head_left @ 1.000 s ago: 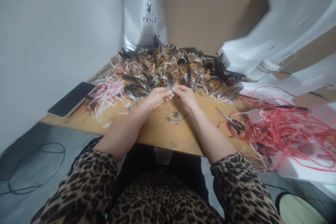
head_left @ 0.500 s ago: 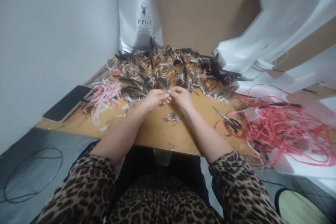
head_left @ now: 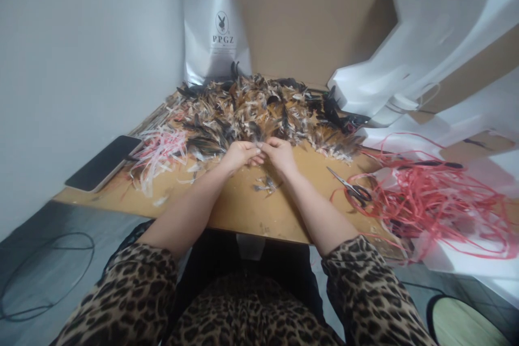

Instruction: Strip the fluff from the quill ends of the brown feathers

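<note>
My left hand (head_left: 242,154) and my right hand (head_left: 279,155) meet at the fingertips over the near edge of a heap of brown, black and white feathers (head_left: 259,102). Both are closed in a pinch. A small greyish feather (head_left: 258,133) rises from between the fingertips; its lower end is hidden by the fingers. Beneath my hands, a few small loose feathers (head_left: 265,185) lie on the wooden board (head_left: 243,211).
Left of the heap are white and pink strips (head_left: 158,154) and a dark phone (head_left: 103,163). On the right, open scissors (head_left: 351,186) lie beside a tangle of red ribbon (head_left: 441,205). A silver-white bag (head_left: 214,27) stands behind, and white foam pieces (head_left: 430,38) lean at the right.
My hands stay together at nearly the same spot, with only a slight shift of the fingers. The whole view has moved slightly; the objects on the board lie as before.
</note>
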Motion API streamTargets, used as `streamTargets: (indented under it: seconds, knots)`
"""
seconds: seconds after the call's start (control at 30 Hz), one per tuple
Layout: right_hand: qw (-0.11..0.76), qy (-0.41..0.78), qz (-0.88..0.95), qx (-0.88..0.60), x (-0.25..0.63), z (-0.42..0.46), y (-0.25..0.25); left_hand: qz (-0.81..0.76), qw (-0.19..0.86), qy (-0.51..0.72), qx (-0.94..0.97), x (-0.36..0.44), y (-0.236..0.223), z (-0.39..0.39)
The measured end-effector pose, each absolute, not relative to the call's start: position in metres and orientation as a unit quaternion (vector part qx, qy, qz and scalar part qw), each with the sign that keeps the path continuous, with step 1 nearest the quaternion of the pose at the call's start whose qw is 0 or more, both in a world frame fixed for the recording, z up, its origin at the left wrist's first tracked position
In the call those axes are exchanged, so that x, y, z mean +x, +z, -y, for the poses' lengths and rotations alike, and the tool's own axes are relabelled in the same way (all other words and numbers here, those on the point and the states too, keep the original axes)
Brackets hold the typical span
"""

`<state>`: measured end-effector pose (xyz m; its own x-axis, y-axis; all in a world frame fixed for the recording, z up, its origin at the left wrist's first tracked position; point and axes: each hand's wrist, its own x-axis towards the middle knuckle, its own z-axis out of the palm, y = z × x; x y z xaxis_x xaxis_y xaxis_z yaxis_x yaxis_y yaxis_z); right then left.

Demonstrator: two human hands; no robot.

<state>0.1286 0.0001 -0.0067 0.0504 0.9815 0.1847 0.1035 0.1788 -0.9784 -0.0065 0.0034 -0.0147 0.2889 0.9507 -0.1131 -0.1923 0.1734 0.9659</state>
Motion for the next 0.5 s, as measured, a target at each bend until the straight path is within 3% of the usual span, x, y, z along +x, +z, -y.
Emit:
streamTargets:
  seconds: [0.17,0.5]
  knots:
    - [0.537,0.404,0.548,-0.499,0.1279,0.0002,-0.007,-0.435,0.625,0.447,0.47,-0.0047,-0.0151,-0.0031]
    - [0.531,0.546,0.457,-0.459,0.1274,0.0018,-0.0046,-0.412,0.64,0.437,0.478,-0.0041,-0.0152,-0.0006]
